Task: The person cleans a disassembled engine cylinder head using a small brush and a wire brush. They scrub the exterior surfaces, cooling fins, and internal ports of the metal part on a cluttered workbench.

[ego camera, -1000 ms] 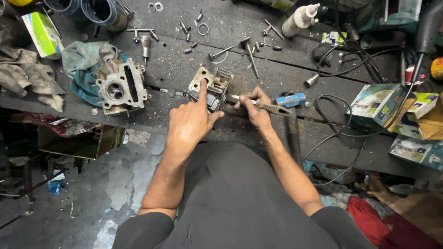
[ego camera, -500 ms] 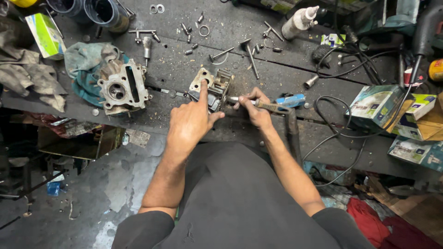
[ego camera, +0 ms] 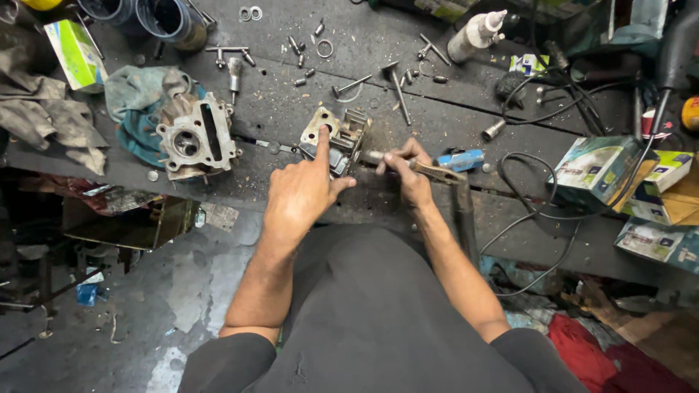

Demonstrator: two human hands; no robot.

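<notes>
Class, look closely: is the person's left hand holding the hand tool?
No, the left hand presses the small engine part; the right hand grips the tool.

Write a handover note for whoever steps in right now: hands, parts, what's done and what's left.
Left hand: pressing down on the small metal engine part at the bench edge, index finger extended on top of it.
Right hand: grip closed on a worn hand tool, tip set against the part's right side.
Larger engine casting sits to the left on a teal rag, untouched.
Loose bolts and washers lie scattered behind on the bench.
Done: part is braced and tool engaged.
Left: cannot tell how far the work on the part has got.
</notes>
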